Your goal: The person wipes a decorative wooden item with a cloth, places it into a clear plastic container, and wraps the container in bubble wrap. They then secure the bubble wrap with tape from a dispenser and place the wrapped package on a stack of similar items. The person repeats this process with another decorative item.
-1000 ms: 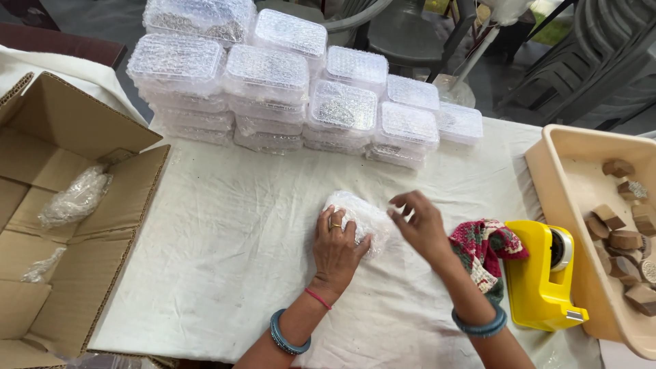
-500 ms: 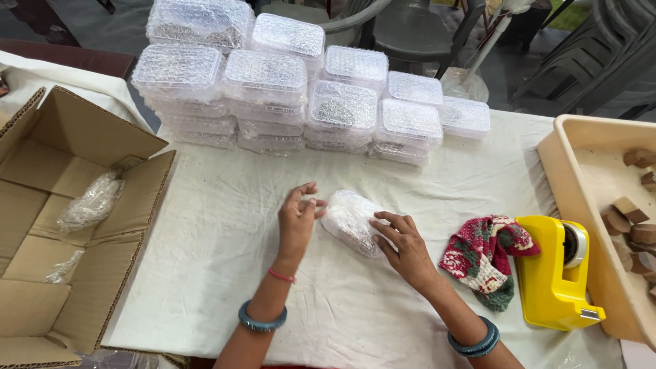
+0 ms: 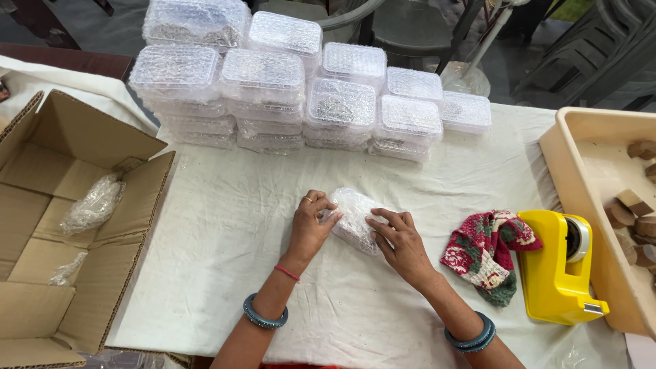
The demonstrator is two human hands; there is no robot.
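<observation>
Both hands are on the small bubble-wrapped bundle (image 3: pixel 355 220) that lies on the white cloth (image 3: pixel 225 232) in front of me, and everything else I place from that bundle. My left hand (image 3: pixel 311 222) curls over its left end, fingers bent and pressing the wrap down, while my right hand (image 3: pixel 400 239) lies flatter along its right side with the fingertips pinning the loose edge, so the wrap seems held shut from both ends; neither hand has it lifted, it rests on the cloth. Just right of the bundle lies a crumpled red and green knitted cloth (image 3: pixel 486 253), and beyond that, touching it, the yellow tape dispenser (image 3: pixel 557 270), close enough for my right hand to reach. Further right stands a beige tray (image 3: pixel 581 171) holding brown wooden blocks (image 3: pixel 632 205). Behind the bundle, clear lidded boxes (image 3: pixel 301 96) are stacked in rows. Well to the left of it an open cardboard box (image 3: pixel 61 225) holds a few wrapped bundles (image 3: pixel 92 205) already.
</observation>
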